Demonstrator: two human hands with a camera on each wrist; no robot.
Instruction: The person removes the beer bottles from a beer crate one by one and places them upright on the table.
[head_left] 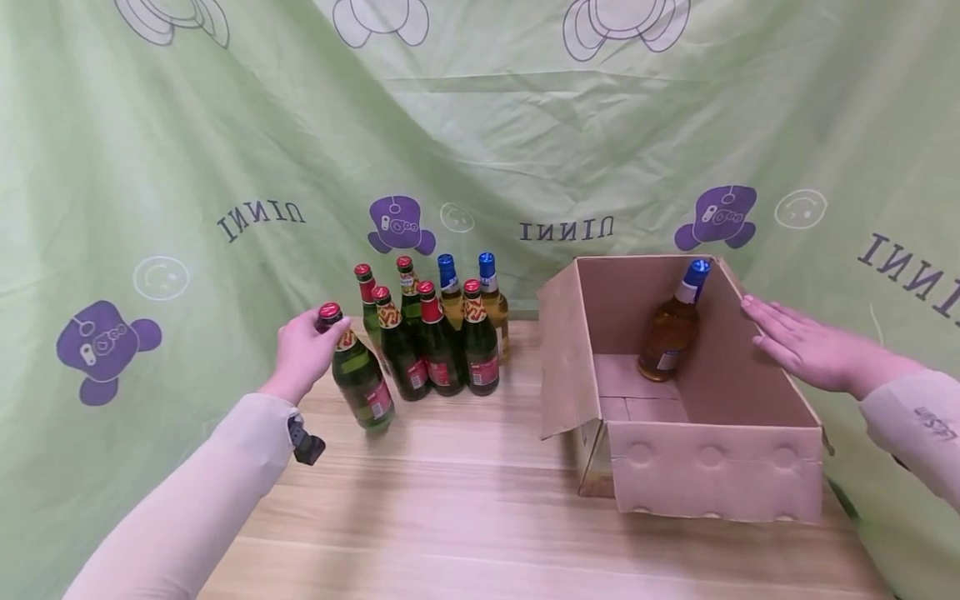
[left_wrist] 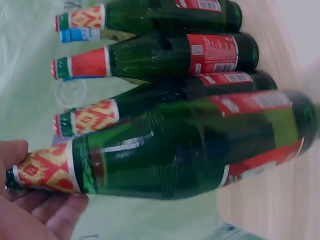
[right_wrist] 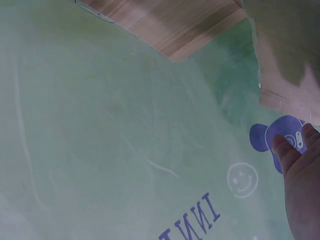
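My left hand (head_left: 302, 348) grips a green beer bottle (head_left: 363, 382) by its neck, just under the red cap. The bottle leans a little, its base low by the wooden table, left of the other bottles. In the left wrist view, thumb and fingers wrap the red-and-gold neck foil of this bottle (left_wrist: 165, 155). My right hand (head_left: 813, 342) has its fingers extended at the right rim of an open cardboard box (head_left: 716, 467). Inside the box, an amber bottle (head_left: 670, 333) with a blue cap stands near the right wall.
Several green bottles (head_left: 442, 354) with red caps stand close together on the wooden table (head_left: 450, 500). Two blue-capped bottles (head_left: 495, 304) are behind them. The box's left flap (head_left: 566, 358) and front flap hang outward. A green patterned curtain (head_left: 480, 150) hangs behind the table.
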